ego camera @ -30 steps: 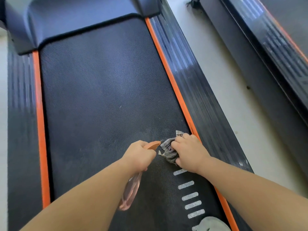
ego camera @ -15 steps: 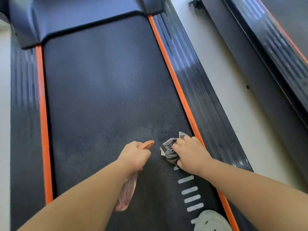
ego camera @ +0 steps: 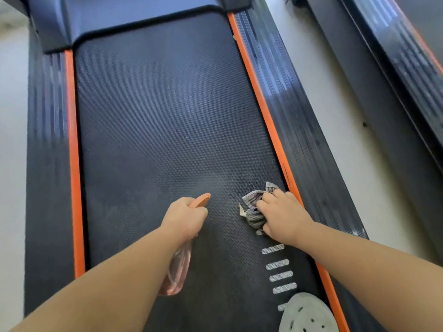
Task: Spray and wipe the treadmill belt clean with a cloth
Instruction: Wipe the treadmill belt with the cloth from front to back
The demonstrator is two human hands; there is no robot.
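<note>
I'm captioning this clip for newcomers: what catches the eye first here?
Against the black treadmill belt, the left hand grips a pink spray bottle mid-belt. The right hand clutches a crumpled cloth against the belt, beside the right orange stripe.

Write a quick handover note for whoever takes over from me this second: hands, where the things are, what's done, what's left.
Left hand: grips the spray bottle, nozzle aimed forward over the treadmill belt.
Right hand: holds the bunched cloth down on the belt, beside the right orange strip.
Done: a damp-looking speckled patch lies just ahead of nozzle and cloth, so that spot seems sprayed.
Left: wipe that patch, then spray and wipe the far stretch of the belt and its left side, which show no wetting.
Note: a pale shoe stands on the near belt.
</note>
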